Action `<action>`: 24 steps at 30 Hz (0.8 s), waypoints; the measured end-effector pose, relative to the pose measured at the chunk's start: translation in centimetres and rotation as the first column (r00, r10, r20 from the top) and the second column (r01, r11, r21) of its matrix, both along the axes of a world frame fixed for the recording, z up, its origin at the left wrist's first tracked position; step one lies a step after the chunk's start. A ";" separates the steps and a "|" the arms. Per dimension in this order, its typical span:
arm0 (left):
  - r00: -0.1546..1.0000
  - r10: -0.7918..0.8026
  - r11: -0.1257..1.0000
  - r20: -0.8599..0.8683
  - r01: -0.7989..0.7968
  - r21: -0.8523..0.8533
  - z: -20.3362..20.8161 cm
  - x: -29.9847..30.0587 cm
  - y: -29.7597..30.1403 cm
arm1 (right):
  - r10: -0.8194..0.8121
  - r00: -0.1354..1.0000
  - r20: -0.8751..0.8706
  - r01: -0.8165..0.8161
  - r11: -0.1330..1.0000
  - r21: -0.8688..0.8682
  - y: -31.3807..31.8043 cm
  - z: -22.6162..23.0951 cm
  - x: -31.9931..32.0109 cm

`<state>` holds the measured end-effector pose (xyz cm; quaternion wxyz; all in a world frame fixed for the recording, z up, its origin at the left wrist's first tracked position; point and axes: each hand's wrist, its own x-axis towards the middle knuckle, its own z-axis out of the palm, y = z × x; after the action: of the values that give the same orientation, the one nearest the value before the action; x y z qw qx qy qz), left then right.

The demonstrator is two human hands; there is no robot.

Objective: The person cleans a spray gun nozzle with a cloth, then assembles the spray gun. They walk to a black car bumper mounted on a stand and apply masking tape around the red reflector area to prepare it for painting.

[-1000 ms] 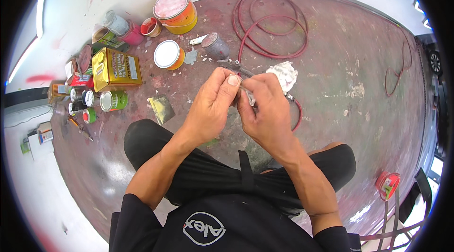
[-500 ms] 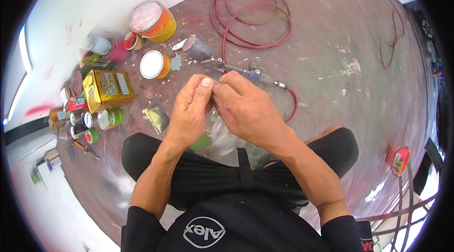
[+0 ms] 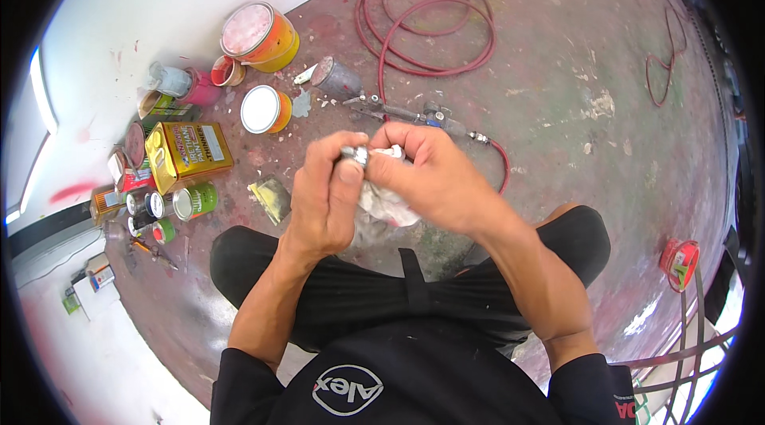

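My left hand is closed, pinching a small shiny metal fitting between thumb and fingers. Right beside it, my right hand grips a crumpled white cloth that hangs below its fingers and shows a faint reddish stain. The two hands meet in front of me, above my crossed legs. How far the cloth wraps the fitting is hidden by the fingers. Just beyond the hands, a metal air tool lies on the floor, joined to a red hose.
Paint cans, a yellow rectangular tin and an orange-yellow bucket stand along the left wall. A grey cup lies beyond my hands. Red hose is coiled farther off. A red container is at the right.
My fingers have shifted, bringing the metal fitting into view at the left fingertips. The white cloth now shows more clearly under my right hand.
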<state>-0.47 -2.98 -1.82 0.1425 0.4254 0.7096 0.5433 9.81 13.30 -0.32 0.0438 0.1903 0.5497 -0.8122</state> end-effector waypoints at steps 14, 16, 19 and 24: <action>0.962 -0.135 0.988 -0.238 0.149 0.042 0.3 -0.5 -0.2 | 0.056 0.989 0.137 0.003 0.920 -0.392 0.9 0.5 0.0; 0.955 -0.152 0.982 -0.253 0.176 0.074 0.4 -0.2 -0.5 | 0.169 0.978 0.121 -0.102 0.898 -0.428 1.8 1.8 0.1; 0.974 -0.172 0.977 -0.150 0.188 0.101 0.5 0.7 -0.9 | 0.281 0.949 0.143 -0.223 0.919 -0.325 2.7 2.3 0.1; 0.787 -0.125 0.974 0.605 -0.017 0.224 1.4 0.4 0.1 | 0.540 0.833 0.123 -0.552 0.825 0.119 0.3 2.4 -0.3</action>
<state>-0.07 -2.93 -0.43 0.3339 0.2586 0.5482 0.7219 9.56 13.62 2.05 0.2830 0.0616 0.6382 -0.7133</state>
